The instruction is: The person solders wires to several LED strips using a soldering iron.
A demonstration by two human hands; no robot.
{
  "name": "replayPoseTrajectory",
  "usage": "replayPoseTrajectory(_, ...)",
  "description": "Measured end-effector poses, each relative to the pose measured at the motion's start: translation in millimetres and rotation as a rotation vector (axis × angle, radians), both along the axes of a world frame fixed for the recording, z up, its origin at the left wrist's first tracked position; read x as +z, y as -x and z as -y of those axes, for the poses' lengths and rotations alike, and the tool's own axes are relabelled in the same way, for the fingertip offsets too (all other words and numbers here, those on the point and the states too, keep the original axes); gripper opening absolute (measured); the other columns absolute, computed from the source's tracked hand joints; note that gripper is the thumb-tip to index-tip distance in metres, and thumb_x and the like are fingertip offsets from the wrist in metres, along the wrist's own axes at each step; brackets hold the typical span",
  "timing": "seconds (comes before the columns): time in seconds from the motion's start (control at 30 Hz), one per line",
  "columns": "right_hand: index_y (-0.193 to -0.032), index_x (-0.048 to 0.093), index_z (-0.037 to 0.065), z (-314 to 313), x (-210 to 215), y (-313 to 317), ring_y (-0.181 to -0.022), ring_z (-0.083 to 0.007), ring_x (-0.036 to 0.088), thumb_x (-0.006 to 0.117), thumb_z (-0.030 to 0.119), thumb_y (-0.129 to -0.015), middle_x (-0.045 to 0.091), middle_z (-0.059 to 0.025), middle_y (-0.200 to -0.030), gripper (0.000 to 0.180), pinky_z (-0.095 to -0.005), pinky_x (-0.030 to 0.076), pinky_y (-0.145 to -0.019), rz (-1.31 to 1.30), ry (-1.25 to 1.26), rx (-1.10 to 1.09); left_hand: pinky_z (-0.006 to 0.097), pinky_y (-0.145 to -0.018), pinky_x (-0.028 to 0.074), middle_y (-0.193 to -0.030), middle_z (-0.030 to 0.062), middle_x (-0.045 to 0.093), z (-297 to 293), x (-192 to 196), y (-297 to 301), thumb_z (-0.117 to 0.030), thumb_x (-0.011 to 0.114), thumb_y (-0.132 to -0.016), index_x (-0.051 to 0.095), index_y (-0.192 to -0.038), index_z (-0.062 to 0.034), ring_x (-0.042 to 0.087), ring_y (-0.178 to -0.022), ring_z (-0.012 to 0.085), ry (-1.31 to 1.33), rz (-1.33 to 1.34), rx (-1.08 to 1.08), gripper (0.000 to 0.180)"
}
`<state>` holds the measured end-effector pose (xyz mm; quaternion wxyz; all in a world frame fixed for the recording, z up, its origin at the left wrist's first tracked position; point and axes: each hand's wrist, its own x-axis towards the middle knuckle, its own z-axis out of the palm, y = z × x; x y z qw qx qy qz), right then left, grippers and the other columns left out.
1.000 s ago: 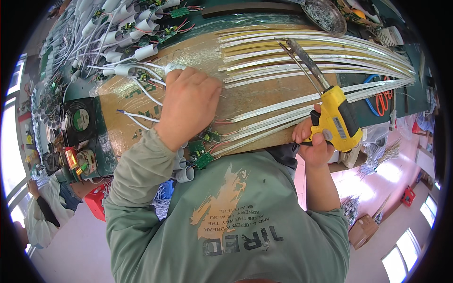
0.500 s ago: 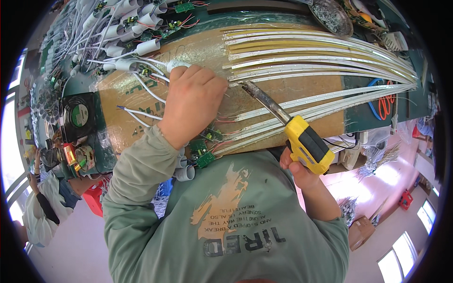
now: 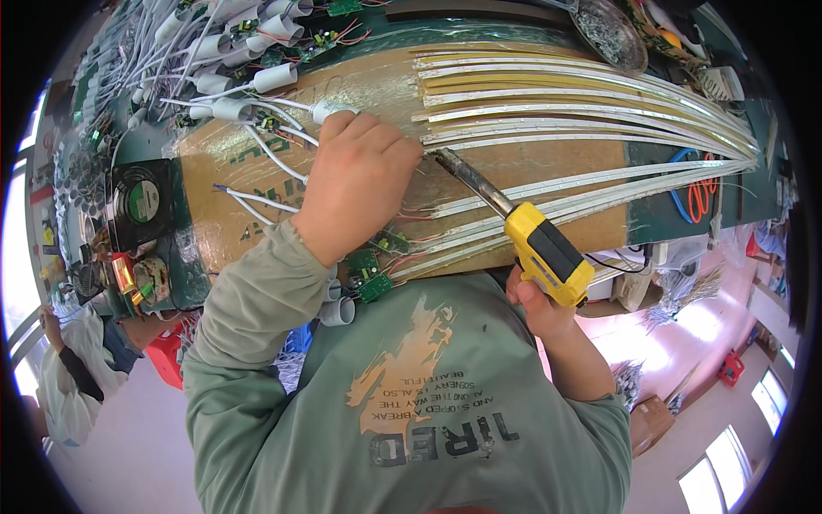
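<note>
My right hand (image 3: 542,304) is closed round the grip of a yellow-and-black soldering gun (image 3: 548,254). Its dark metal tip points up and left, close to the end of a white LED strip (image 3: 531,139). My left hand (image 3: 358,184) is closed just left of that tip, fingers bent down; what they pinch is hidden behind the hand. A white plastic tube (image 3: 334,110) shows just beyond its knuckles. Below it lie green circuit boards (image 3: 368,276) with red wires running to the nearer LED strips (image 3: 514,230).
Many white tubes (image 3: 274,77) with cables and boards crowd the far left. A black fan (image 3: 141,201) stands at the left edge. A metal dish (image 3: 610,36) sits at the back right, and orange and blue cords (image 3: 702,193) lie on the right. Another person's arm (image 3: 73,360) shows far left.
The view has shifted slightly. The soldering gun has moved a little left and up, its tip staying by the strip end. My left hand keeps its closed hold.
</note>
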<state>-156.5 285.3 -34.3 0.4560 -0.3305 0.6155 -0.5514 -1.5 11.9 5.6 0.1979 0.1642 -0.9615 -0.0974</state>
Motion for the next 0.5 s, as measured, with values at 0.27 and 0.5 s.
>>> replayPoseTrajectory(0.27,-0.125,0.049,-0.003,-0.1,-1.6,-0.4,-0.062,-0.0146,0.054,0.073,0.034,-0.092,0.056,-0.0072,-0.076,0.055,-0.0277,0.045,-0.057,-0.026,-0.008,-0.015,0.039,-0.083,0.043,-0.084,0.0027,0.065,-1.8,6.6,-1.1,-0.009,0.072,-0.077,0.068,-0.087,-0.0112,0.061,-0.083,0.0241,-0.019,0.070,0.021,0.011)
replayPoseTrajectory(0.5,-0.125,0.049,-0.003,2.0,0.6,-1.9,-0.062,-0.0146,0.054,0.071,0.030,-0.093,0.056,-0.0075,-0.076,0.051,-0.0279,0.046,-0.056,-0.035,0.003,-0.024,0.038,-0.083,0.043,-0.084,0.0029,0.066,-2.5,5.3,-1.0,-0.009,0.072,-0.078,0.068,-0.087,-0.0109,0.061,-0.084,0.0242,-0.030,0.075,0.034,0.010)
